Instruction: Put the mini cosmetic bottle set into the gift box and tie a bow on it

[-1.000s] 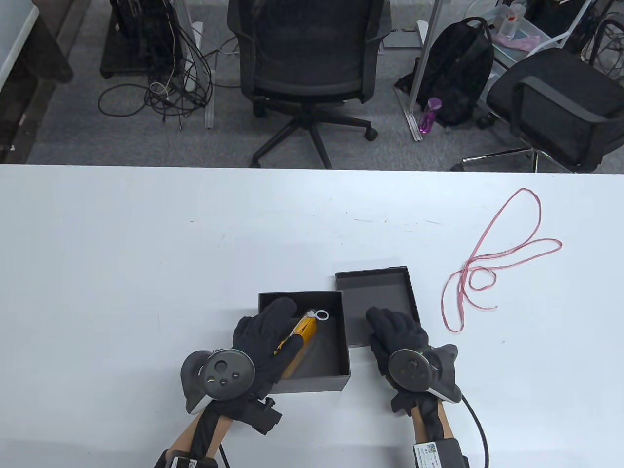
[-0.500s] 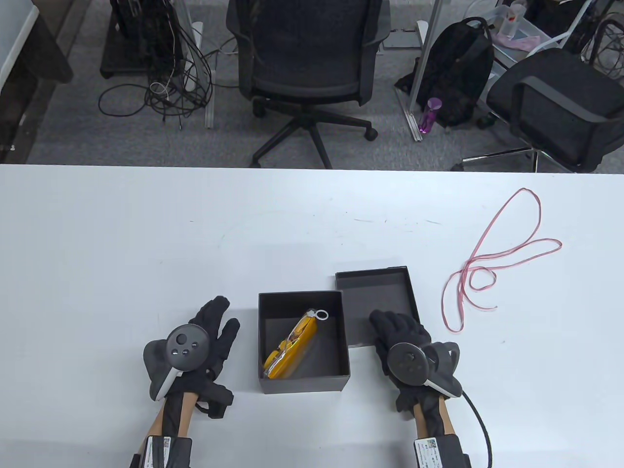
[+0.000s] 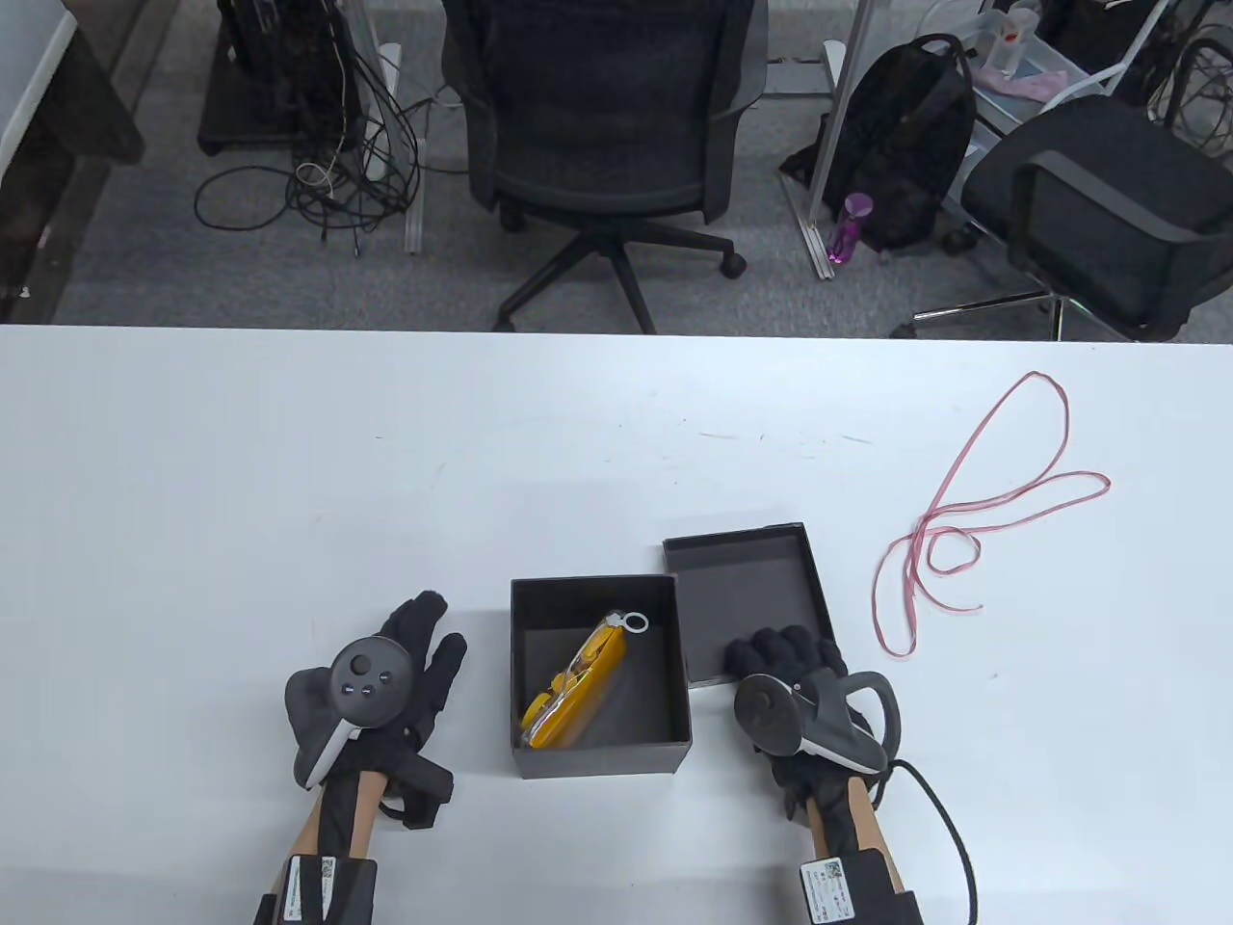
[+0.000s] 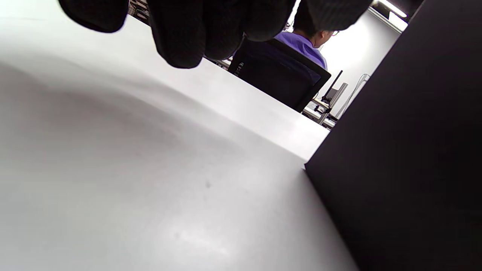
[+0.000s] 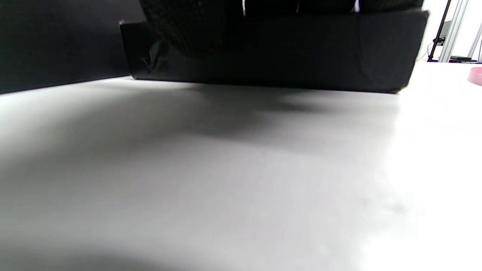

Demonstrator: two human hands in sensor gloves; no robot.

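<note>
No legible text or labels.

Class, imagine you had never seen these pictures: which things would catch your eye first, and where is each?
The bright yellow bottle set stands out, lying slantwise inside the open black gift box near the table's front edge. Beside it on the right lies the box lid, inside up, with the right hand curled over its near edge, while the left hand rests flat left of the box. Far right, a pink ribbon sprawls in loose loops.
</note>
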